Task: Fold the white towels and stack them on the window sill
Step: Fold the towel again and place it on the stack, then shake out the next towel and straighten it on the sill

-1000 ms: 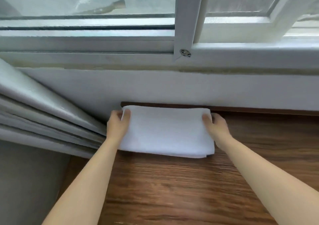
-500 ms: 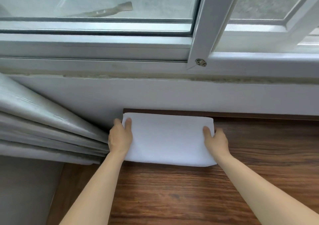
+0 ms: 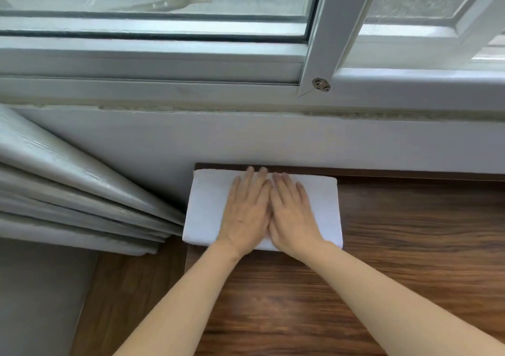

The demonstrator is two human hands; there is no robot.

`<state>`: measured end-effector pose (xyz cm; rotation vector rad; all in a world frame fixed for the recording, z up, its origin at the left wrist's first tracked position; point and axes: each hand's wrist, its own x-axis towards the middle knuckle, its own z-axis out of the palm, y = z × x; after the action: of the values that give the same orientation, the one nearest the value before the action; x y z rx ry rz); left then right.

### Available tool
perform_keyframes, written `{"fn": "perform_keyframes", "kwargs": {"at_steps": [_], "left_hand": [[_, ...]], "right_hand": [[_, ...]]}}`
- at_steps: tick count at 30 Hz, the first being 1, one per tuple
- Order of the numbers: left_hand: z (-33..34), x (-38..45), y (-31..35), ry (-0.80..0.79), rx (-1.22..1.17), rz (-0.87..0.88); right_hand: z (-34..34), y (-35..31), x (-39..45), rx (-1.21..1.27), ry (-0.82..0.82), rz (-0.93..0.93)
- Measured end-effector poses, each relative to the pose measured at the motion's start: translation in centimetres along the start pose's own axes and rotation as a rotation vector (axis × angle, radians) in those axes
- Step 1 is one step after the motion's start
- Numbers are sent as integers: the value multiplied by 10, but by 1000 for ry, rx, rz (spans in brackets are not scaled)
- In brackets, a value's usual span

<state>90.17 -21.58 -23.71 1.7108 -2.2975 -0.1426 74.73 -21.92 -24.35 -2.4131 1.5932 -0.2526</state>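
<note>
Palms are lying flat and open, left hand (image 3: 247, 213) and right hand (image 3: 292, 213) side by side, pressing on the folded white towel (image 3: 205, 213), gripping nothing. It is sitting on the wooden window sill (image 3: 410, 246) against the wall, just beside the curtain (image 3: 68, 191). Uneven pressing is likely risking shifted layers or a skewed fold. No containers are showing.
</note>
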Motion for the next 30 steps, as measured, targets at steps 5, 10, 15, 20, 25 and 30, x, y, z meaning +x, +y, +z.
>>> {"fn": "perform_keyframes", "kwargs": {"at_steps": [5,10,15,20,25,30], "left_hand": [[18,-18,-19,-243,111,-264],[6,-14,-26,-279,113,-494],[-23,24,28,-460,135,-793],[-67,80,137,-308,-68,-438],[-89,122,249,-109,-525,-370],[-80,152,369,-60,-1126,-326]], "right_hand": [[17,18,-9,-88,-146,32],[-5,52,-23,-146,-182,223],[-37,62,-26,-106,-218,256],[-113,72,-25,64,23,282],[-205,128,-59,366,230,497],[-281,214,-122,449,410,542]]}}
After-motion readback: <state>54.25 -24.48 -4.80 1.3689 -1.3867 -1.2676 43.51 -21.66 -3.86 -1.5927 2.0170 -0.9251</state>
